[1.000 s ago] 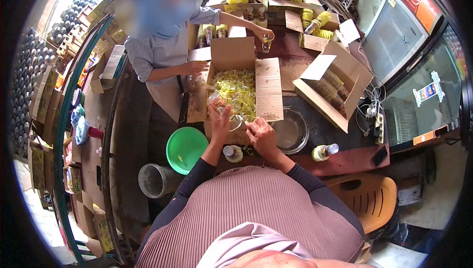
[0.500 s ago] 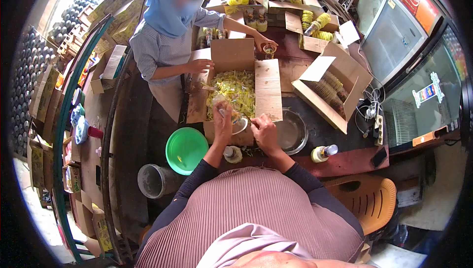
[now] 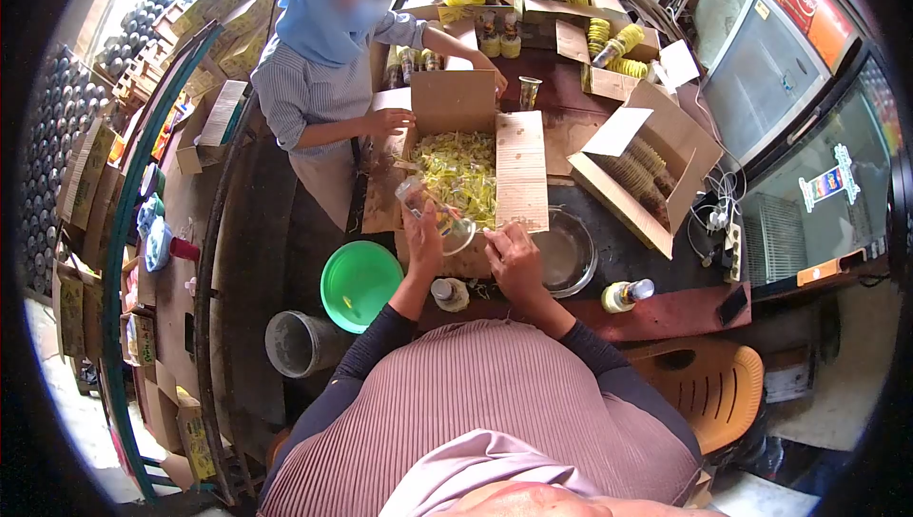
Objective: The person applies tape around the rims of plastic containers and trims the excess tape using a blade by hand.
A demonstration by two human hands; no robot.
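My left hand is wrapped round a clear plastic cup with a coloured print. The cup lies tilted, its wide rim turned toward my right hand. Close to that rim, my right hand has its fingers pinched together; what they hold, if anything, is too small to name. Beneath and beyond both hands stands an open cardboard box full of yellow-green shreds. A small bottle stands just below my hands, and a round metal basin is beside my right hand.
Across the table a person stands with one hand at the box's left flap. A printed cup stands near them. Green bowl and grey bucket are at left. Another bottle and a box of stacked cups are at right.
My left hand has tipped the cup, its base moving left and its print showing more. The person across has let go of a cup, which now stands on the table.
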